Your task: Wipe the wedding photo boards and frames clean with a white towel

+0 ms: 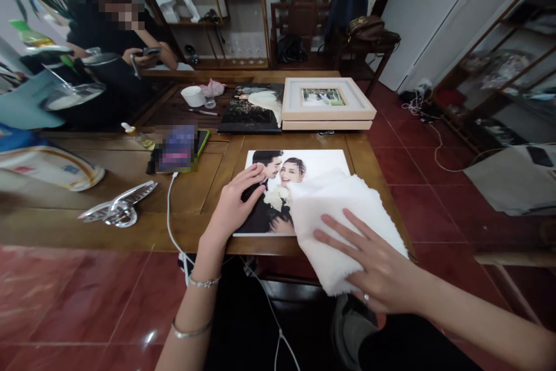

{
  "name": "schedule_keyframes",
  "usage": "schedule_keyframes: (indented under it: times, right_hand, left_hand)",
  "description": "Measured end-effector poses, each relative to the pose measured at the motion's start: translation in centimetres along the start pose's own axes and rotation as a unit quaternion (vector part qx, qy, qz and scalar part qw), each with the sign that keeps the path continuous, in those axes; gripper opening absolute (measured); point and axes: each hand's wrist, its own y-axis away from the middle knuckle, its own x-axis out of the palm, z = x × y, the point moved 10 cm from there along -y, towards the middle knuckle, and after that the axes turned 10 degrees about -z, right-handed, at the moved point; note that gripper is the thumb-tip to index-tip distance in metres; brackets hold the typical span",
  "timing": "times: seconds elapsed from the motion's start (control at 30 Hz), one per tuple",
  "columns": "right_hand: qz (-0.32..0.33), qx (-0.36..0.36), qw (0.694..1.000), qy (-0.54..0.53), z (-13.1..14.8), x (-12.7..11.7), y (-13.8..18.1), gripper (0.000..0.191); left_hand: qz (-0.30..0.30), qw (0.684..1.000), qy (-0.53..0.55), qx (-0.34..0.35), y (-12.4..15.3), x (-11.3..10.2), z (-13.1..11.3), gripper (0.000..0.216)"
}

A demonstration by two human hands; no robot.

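A white-backed photo panel (271,221) with a couple's portrait lies flat near the front edge of the wooden table. My left hand (240,194) rests on its left side, fingers stretched out over the picture. On the panel's right part lies a white cloth (343,200), which covers that part and hangs over the table edge. My right hand (365,261) lies on the cloth with its fingers spread, pressing it from above; the thumb is partly hidden at the cloth's lower edge.
Behind the panel stand light wooden picture frames (329,125) and a dark photo panel (230,113). Left are a phone (179,148) on a white cable, a silver hair claw (119,204), a small dropper bottle (141,137) and a white cup (193,96). Another person (104,24) sits across.
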Motion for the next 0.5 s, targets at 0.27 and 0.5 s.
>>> schedule_keyframes:
  times: [0.27, 0.5]
  right_hand:
    - [0.032, 0.056, 0.996, 0.061, -6.6, 0.6, -3.4, 0.019]
    - [0.043, 0.081, 0.989, 0.114, -14.5, 0.6, -6.7, 0.026]
  left_hand:
    - [0.006, 1.0, -0.001, 0.001, 0.1, 0.0, 0.2, 0.028]
    - [0.0, 1.0, 0.009, -0.017, -0.1, -0.1, 0.5, 0.029]
